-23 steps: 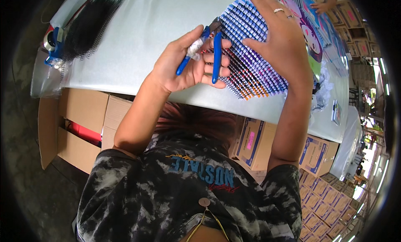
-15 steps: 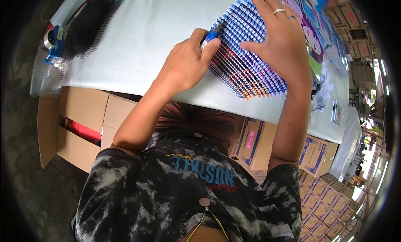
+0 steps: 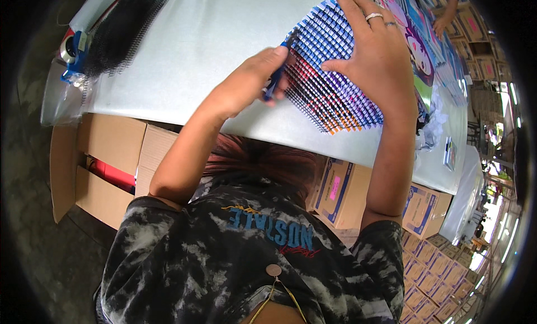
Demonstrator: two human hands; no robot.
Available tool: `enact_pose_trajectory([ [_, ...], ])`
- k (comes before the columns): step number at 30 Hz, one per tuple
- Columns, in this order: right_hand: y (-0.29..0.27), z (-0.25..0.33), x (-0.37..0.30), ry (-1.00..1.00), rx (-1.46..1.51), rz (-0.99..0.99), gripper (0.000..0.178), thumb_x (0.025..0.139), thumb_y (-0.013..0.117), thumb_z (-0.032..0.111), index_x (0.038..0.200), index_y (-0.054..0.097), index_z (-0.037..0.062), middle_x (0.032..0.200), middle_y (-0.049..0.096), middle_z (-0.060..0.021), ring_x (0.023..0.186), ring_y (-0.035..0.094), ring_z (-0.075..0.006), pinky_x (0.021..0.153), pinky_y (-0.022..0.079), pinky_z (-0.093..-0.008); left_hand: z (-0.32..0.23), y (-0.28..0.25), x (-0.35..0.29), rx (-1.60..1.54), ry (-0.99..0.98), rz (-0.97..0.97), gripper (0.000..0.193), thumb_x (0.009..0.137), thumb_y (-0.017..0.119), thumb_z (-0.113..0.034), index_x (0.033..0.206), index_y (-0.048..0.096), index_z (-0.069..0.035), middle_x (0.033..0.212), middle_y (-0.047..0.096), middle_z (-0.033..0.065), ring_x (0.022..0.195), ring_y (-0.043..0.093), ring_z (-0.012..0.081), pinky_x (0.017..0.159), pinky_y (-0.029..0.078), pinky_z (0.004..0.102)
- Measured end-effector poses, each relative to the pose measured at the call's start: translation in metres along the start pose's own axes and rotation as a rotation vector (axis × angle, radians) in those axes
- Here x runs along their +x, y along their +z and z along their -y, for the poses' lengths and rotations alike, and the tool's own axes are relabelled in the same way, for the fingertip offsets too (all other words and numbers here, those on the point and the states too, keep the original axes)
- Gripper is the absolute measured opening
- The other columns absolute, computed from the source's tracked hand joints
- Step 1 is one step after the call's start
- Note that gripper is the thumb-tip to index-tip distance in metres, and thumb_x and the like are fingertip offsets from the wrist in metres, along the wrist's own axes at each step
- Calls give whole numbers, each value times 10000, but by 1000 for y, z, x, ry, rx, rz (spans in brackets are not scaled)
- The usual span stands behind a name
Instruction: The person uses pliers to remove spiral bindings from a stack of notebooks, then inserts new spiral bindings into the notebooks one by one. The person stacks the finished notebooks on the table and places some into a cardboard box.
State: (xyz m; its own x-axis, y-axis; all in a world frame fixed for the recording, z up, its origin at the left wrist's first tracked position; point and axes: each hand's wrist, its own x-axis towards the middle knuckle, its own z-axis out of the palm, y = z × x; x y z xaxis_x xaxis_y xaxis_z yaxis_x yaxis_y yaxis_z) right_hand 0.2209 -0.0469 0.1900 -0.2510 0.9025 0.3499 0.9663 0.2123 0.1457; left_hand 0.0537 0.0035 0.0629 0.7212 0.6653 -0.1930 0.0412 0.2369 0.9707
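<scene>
My left hand is closed around a blue-handled tool that looks like pliers, its dark tip at the left edge of a fanned stack of spiral-bound books. The books overlap closely, so mostly their coiled edges show, in blue, white, red and orange. Spread across the stack's right side lies my right hand, thumb stretched out and two rings on the fingers. Some of its fingertips are cut off at the top of the picture.
Black plastic coils lie in a heap at the table's far left, beside a blue tape dispenser. Printed covers are spread at the right. An open carton stands below the table's left side. Another person's hand shows at the upper right.
My left hand has turned, bringing its thumb higher and the tool more upright along the stack's edge. My right hand stays nearly still. Another person's hand has come further into view at upper right.
</scene>
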Motion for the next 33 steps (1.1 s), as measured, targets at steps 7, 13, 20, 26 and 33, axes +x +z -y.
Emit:
enact_pose_trajectory([
  [7, 1, 1, -1, 2, -1, 1, 889, 497, 805, 144, 1298, 425, 76, 1233, 483, -169, 1126, 459, -334, 953, 384, -393, -7, 1, -6, -17, -92, 29, 555, 949, 322, -490, 1146, 523, -13, 865, 615, 110, 755, 586, 216, 644, 488, 330],
  [13, -2, 7, 2, 60, 20, 29, 877, 503, 793, 128, 1298, 427, 84, 1236, 481, -170, 1142, 450, -337, 967, 372, -395, 3, 0, -8, -361, -137, 107, 576, 950, 288, -507, 1164, 524, -27, 809, 605, 95, 778, 606, 209, 687, 510, 353],
  [20, 0, 2, 1, 48, 7, 36, 873, 501, 798, 126, 1294, 434, 88, 1241, 478, -170, 1145, 449, -339, 974, 368, -397, 6, 6, -8, 457, -39, -198, 536, 952, 319, -490, 1108, 528, -21, 752, 568, 65, 686, 585, 180, 622, 481, 313],
  [26, 0, 1, 1, 50, 24, 48, 869, 507, 799, 129, 1295, 435, 92, 1241, 476, -172, 1149, 448, -339, 979, 363, -401, 11, 1, -11, -532, -167, 152, 567, 957, 272, -500, 1125, 520, -18, 752, 564, 53, 676, 556, 153, 627, 479, 303],
  [33, 2, 1, 0, 31, 6, 24, 869, 516, 795, 138, 1304, 430, 97, 1246, 472, -171, 1159, 442, -336, 983, 359, -397, 8, 11, -13, 800, -74, -293, 498, 936, 410, -460, 1164, 488, -24, 778, 555, 89, 723, 565, 180, 678, 460, 340],
])
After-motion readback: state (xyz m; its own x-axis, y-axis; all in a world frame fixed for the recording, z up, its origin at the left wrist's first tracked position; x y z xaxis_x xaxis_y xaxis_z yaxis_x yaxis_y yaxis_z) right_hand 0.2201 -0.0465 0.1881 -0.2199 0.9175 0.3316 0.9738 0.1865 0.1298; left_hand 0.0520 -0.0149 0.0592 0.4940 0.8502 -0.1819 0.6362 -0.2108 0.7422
